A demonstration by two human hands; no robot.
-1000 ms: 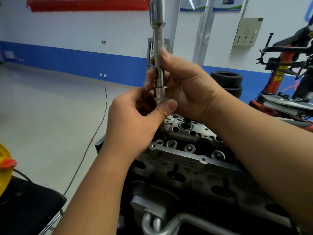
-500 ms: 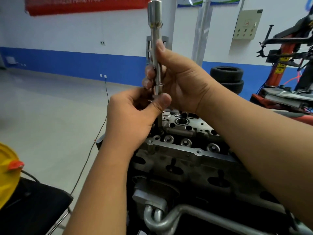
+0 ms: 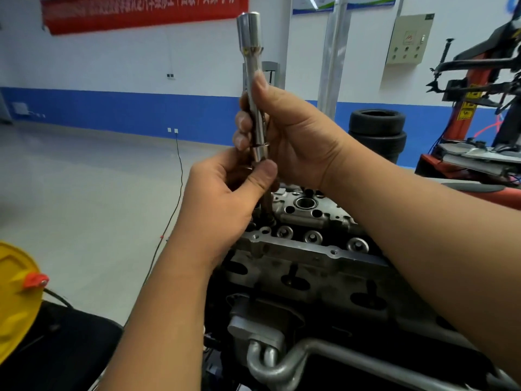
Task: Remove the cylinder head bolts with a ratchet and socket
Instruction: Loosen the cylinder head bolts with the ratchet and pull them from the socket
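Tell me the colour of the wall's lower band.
Blue band, clearest in the head view.

I face a white wall [image 3: 118, 60] with a broad blue band [image 3: 112, 111] along its base. High on that wall hangs a red banner [image 3: 141, 12]; right of it run a metal pillar [image 3: 332, 52] and a grey control box [image 3: 408, 38]. Below the box, stacked black tyres [image 3: 376, 131] stand against the wall, with a red tyre machine [image 3: 473, 103] further right. The pale floor [image 3: 84, 193] stretches out from the wall, crossed by a thin black cable [image 3: 172, 210]. Something yellow [image 3: 14, 300] sits at the near left, on a black surface.
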